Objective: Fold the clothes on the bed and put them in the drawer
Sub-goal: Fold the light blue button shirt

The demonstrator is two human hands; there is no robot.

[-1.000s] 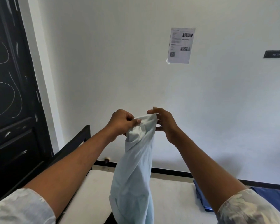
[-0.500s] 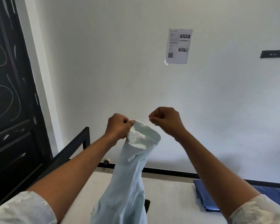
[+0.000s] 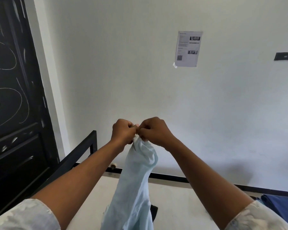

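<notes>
The right hand (image 3: 154, 131) is coming back beside the left hand (image 3: 123, 131). Both are pinching the top of the soft pale blue cloth (image 3: 135, 188), getting ready to fold.

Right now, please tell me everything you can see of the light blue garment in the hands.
The light blue garment looks like thin, soft cloth, plain and wrinkled. It hangs down in a narrow bunch. The left hand and right hand pinch its top edge, close together, above the white bed. Its lower end leaves the picture.
</notes>
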